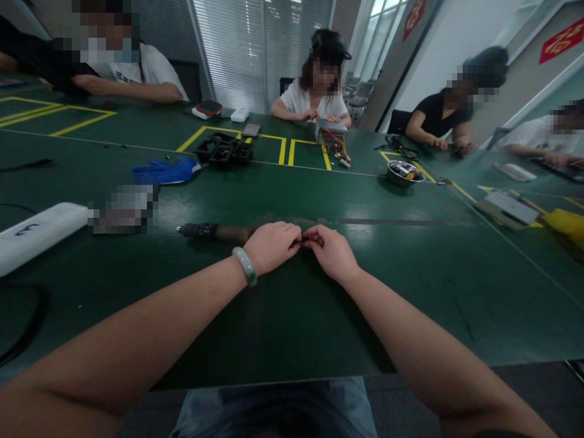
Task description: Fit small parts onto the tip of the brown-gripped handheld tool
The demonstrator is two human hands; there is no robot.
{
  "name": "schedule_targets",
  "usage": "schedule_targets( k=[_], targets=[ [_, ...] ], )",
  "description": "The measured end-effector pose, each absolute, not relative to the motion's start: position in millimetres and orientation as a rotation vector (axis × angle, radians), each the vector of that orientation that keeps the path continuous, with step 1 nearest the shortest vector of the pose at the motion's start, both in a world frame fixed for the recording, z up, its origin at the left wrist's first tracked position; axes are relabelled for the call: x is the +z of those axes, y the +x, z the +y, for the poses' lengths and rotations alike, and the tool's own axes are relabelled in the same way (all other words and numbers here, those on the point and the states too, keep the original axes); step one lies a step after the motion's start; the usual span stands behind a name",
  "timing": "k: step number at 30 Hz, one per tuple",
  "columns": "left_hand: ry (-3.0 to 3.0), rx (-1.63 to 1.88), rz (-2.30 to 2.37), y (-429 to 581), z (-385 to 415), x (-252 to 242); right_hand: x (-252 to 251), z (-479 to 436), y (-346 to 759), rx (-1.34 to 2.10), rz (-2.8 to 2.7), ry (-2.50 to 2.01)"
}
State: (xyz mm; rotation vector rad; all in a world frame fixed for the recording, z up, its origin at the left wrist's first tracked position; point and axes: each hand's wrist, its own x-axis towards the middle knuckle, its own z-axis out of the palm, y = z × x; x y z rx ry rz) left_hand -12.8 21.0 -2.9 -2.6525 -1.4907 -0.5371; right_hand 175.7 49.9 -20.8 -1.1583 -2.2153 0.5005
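My left hand (274, 246), with a green and white bangle on its wrist, is closed in front of me over the table. Its fingertips meet those of my right hand (332, 250), which is closed in a pinch. Between them shows a small dark part (300, 241), mostly covered by the fingers, so I cannot make out its kind. A dark electric screwdriver (214, 233) lies on the green table (292, 316), its bit pointing left. The screwdriver's rear end passes behind my left hand; whether they touch I cannot tell.
A white numbered case (43, 234) and a blurred-out flat object (125, 210) lie left. Farther back are a blue glove (166, 171), black plastic parts (223, 149) and a metal bowl of small parts (405, 173). Several people sit across the table, one handling a wired grey box (331, 129).
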Motion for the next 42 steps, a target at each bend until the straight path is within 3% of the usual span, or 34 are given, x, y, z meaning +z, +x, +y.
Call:
schedule_targets(
  k=[14, 25, 42],
  targets=[
    [-2.643, -0.546, -1.497, -12.1, 20.7, -3.5, -16.8, 49.5, 174.8, 0.561, -2.281, -1.191],
    [-2.739, -0.569, -1.426, -16.9, 22.5, -4.0, -8.8, 45.0, 178.6, 0.287, -2.406, -1.188],
    [-2.765, -0.593, -1.405, -18.1, 21.9, -3.8, -11.8, 43.2, 175.6, 0.437, -2.308, -1.233]
  ],
)
